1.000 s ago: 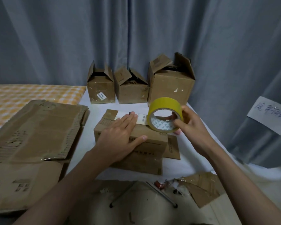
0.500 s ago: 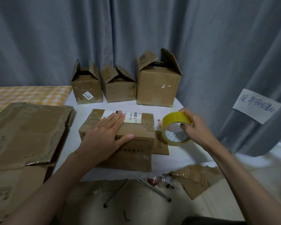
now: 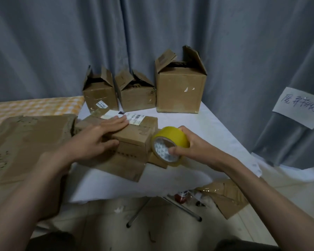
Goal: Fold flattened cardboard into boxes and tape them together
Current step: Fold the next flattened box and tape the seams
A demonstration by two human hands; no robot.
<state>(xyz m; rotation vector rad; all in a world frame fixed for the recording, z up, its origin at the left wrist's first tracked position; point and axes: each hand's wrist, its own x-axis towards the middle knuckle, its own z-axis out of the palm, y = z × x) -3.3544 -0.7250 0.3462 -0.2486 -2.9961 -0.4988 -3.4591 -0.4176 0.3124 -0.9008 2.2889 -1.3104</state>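
A small brown cardboard box [image 3: 134, 140] with a white shipping label lies on the white table [image 3: 216, 136], its top flaps closed. My left hand [image 3: 96, 140] presses flat on those flaps, fingers straight. My right hand [image 3: 192, 149] grips a yellow tape roll [image 3: 169, 144] right at the box's right end, thumb across the roll's open side. A loose side flap of the box sticks out under the roll.
Three taped boxes with open top flaps [image 3: 100, 91] [image 3: 136, 93] [image 3: 179, 84] stand at the table's back edge before a grey curtain. Flattened cardboard [image 3: 25, 145] is stacked at the left. Cardboard scraps [image 3: 225, 196] and the table's metal legs [image 3: 143, 209] are on the floor.
My right hand has brought the tape roll down and in, against the box's right end. My left hand stays pressed on the box top. The camera view has shifted.
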